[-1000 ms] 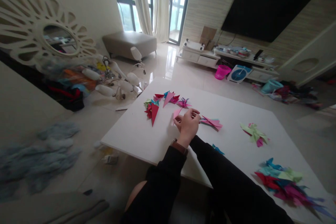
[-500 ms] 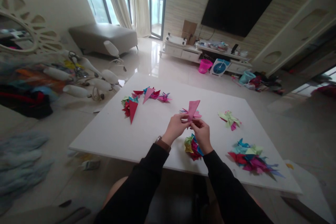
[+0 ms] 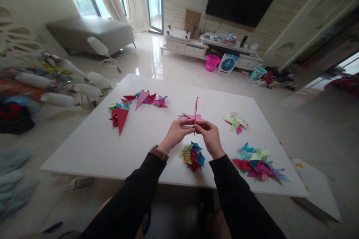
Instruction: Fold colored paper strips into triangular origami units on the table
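Between my two hands a folded piece of pink paper [image 3: 196,108] stands edge-on, so only a thin strip of it shows. My left hand [image 3: 177,132] pinches its lower part from the left, thumb against fingers. From the right, my right hand [image 3: 209,136] pinches the same lower part. Just behind the hands, partly covered, lie pink folded papers [image 3: 186,116] on the white table [image 3: 134,149]. A round cluster of multicoloured folded paper [image 3: 193,156] sits on the table below my hands.
At the right lie a pale green paper pinwheel shape [image 3: 235,122] and a mixed pile of folded papers [image 3: 259,163]. On the left are a red folded cone [image 3: 121,119], a pink one [image 3: 142,99] and a purple paper star [image 3: 161,101]. White lamp arms [image 3: 89,86] stand beyond the table's left edge.
The pink paper has turned from showing its broad face to edge-on, still held by both hands. The camera view has shifted, so the table and papers appear further left.
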The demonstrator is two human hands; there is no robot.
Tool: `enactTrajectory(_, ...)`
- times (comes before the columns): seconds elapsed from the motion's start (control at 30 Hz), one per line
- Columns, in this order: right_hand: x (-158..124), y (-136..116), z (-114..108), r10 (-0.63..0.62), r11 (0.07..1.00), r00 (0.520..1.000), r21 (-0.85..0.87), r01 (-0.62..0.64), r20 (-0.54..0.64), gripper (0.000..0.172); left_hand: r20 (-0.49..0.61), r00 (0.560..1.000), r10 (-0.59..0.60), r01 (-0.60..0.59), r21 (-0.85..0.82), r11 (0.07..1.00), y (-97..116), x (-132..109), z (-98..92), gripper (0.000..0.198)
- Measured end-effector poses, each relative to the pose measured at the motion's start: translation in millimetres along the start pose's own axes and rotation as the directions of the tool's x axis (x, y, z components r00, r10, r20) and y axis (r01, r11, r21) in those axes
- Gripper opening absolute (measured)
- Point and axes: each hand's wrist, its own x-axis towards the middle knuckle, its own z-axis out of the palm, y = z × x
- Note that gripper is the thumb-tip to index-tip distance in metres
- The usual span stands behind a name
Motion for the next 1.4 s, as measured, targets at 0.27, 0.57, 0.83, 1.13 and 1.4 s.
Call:
enactTrajectory(0.27,-2,-7,-12,-0.063,0.998,0.997,-0.025,0.062,-0.052,0.026,0.044,0.999,0.007,-0.003,-0.101,0.995,-3,5,14.2,0.047)
enactTrajectory(0.57,-7,-12,-15,-0.141,0.985,0.976,-0.126,0.121,-0.164,0.03,0.051,0.999,-0.003,0.01,-0.131,0.991,-6,5,20.9,0.044)
enactTrajectory(0.83,-6,-7,-5,-0.162,0.977,0.972,-0.164,0.135,-0.167,0.028,-0.063,0.998,-0.013,0.007,-0.099,0.995,-3,3,14.1,0.036)
enactTrajectory(1.13,-15,-13,8,-0.225,0.932,0.974,-0.293,0.212,-0.009,0.015,-0.072,0.996,-0.044,0.037,-0.091,0.995,-2,-3,8.6,0.035)
enactTrajectory(1.4,-15,-12,8,-0.217,0.942,0.969,-0.287,0.175,-0.12,0.016,-0.057,0.997,-0.055,0.05,-0.083,0.995,-3,-1,13.1,0.036)
